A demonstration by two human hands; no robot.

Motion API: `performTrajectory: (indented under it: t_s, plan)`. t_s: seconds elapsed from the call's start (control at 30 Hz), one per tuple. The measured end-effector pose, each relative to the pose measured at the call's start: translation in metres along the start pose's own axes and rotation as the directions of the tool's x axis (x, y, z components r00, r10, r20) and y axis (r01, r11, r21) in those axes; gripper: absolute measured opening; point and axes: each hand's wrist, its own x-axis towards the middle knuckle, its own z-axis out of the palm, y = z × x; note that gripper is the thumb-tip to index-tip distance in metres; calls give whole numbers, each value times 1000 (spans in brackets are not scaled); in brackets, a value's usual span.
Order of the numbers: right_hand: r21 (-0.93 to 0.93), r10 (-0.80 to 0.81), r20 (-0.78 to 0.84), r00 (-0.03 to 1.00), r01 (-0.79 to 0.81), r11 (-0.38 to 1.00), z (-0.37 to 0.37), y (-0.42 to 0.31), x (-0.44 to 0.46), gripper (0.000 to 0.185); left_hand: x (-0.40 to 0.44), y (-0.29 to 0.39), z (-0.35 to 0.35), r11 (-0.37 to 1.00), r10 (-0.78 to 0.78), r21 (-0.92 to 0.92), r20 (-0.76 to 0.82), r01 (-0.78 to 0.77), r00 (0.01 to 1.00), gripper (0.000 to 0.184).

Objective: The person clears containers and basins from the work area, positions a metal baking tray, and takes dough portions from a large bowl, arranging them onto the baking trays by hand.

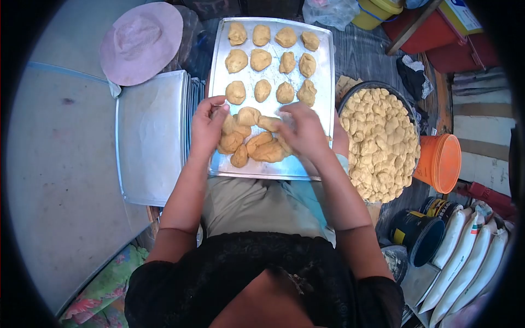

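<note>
A metal tray (219,71) rests across my lap, with rows of yellow dough pieces (261,60) on its far part. Nearer me lies a loose heap of dough pieces (267,151), some darker and more orange. At the heap's left side is my left hand (209,124), its fingers curled and its thumb against a dough piece (228,124). My right hand (302,130) hovers over the heap's right side, blurred by motion. Its thumb is close to another dough piece (268,123); whether it grips it is unclear.
To the right stands a round basin (414,109) piled with dough pieces, beside an orange bucket (439,164) and a dark bucket (421,240). White packed bags (465,262) lie lower right. Stacked trays (150,136) and a pink hat (139,41) are at left.
</note>
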Motion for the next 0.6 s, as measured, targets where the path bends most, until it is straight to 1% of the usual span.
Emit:
performTrajectory:
  t_s: [0.03,0.07,0.1,0.13,0.17,0.27,0.3,0.37,0.4,0.43,0.47,0.53,0.57,0.6]
  plan:
    - [-33,-23,85,996,26,999,14,-2,0,30,3,-2,-2,998,-52,-33,-5,52,999,27]
    - [-63,-47,169,985,58,996,24,-1,0,32,2,-3,-4,990,61,129,8,-62,998,27]
    - [-39,44,181,983,-37,999,22,-5,3,33,0,-1,-6,941,173,287,38,-177,984,26]
    - [-15,132,194,972,-132,991,17,-9,6,33,-1,1,-9,854,278,434,85,-286,957,26]
    - [6,220,210,953,-226,974,13,-13,10,34,-7,2,-9,820,211,511,149,-258,966,25]
    - [-154,338,83,938,-323,934,4,-8,13,34,-20,12,-8,561,261,715,325,-417,909,28]
    - [-274,376,140,916,-330,903,4,-8,14,33,-22,14,-7,546,278,713,342,-441,898,29]
    - [-365,163,70,984,-127,922,12,-18,18,33,-23,18,-3,549,234,704,389,-451,891,28]
    - [-415,46,44,998,-24,910,18,-24,21,33,-24,19,1,551,214,699,410,-456,887,28]
    - [-292,-19,116,993,53,955,26,-28,25,31,-25,16,6,521,279,692,416,-500,866,28]
    - [-220,-136,149,979,167,961,41,-25,27,34,-27,15,9,542,264,681,419,-493,869,25]
    - [-296,0,368,930,117,948,54,-28,34,44,-34,15,13,580,240,660,422,-478,874,21]
    - [-209,159,359,920,-87,974,52,-27,34,52,-37,17,13,627,192,665,374,-406,908,21]
    - [-117,310,369,876,-288,951,41,-40,39,60,-37,12,7,704,180,615,330,-356,927,27]
